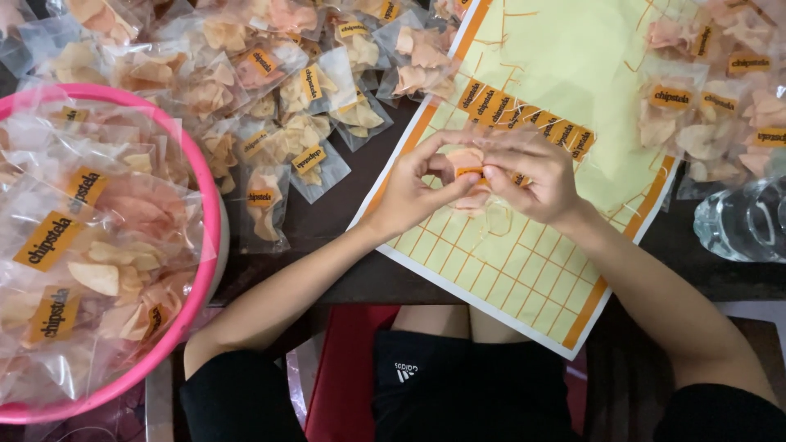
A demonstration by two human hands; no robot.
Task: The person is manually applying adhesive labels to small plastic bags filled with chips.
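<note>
A small clear bag of crackers [469, 176] is pinched by the left hand [413, 192] and right hand [536, 176] above the sticker sheet [524, 245]; it seems light, crinkly, fragile, best gripped at its edges.

Small home snack-packing setup: dark wooden counter [327, 221] piled with clear labelled chip bags [309, 160], round pink plastic basin [209, 245], yellow-green sticker sheet [557, 65].

Clear plastic packets of pale chips [286, 106] are piled across the upper left of the frame, each with a small orange rectangular label. More fill the pink basin [205, 245] at left, and another heap [720, 90] sits upper right. Center frame, a yellowish sticker sheet [524, 270] with an orange border carries a row of orange labels [508, 110]; both hands pinch one small packet [469, 176] over it.
</note>
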